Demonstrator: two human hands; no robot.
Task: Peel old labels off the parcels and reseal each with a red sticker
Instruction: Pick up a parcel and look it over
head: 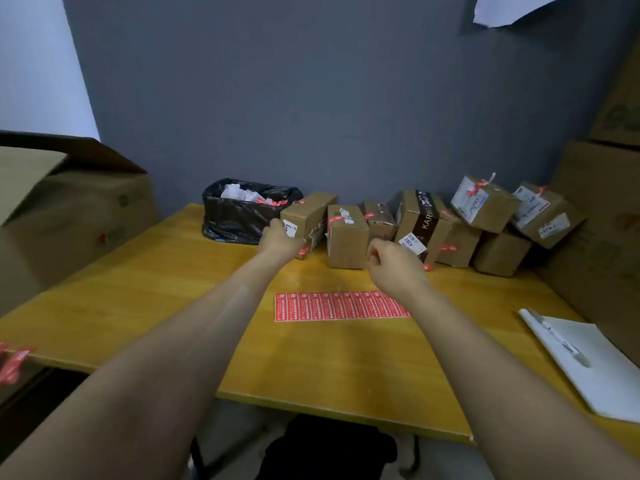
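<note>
PARCELS AT THE BENCH: The leftmost parcel (311,211) in a row of small cardboard boxes is gripped at its near end by the left hand (280,242). The fingers are curled round its left corner and the thumb is laid just under a white label (290,229). The parcel is set at the far side of a yellow table (138,289), just beside a black bin bag (239,216) in which white and red scraps are seen.

The right hand (394,266) is held above the table in front of the second parcel (347,240). Its fingers are curled in to the palm, and nothing is seen in them.

A sheet of red stickers (341,306) is laid flat on the table nearer the person, between the two forearms, with its right end covered by the right wrist.

A taller parcel (424,220), wrapped in a dark printed band and tagged in white, is stood further right. Beyond it more parcels are piled two high, among them a labelled parcel (485,202) crossed with red strips, close to a large carton (595,258).

At the table's near right a white notepad (602,375) is placed with a pen (561,341) resting on it. Crumpled red strips (14,362) are stuck at the left edge of the table, and an open carton (86,209) is seen beyond that side.
</note>
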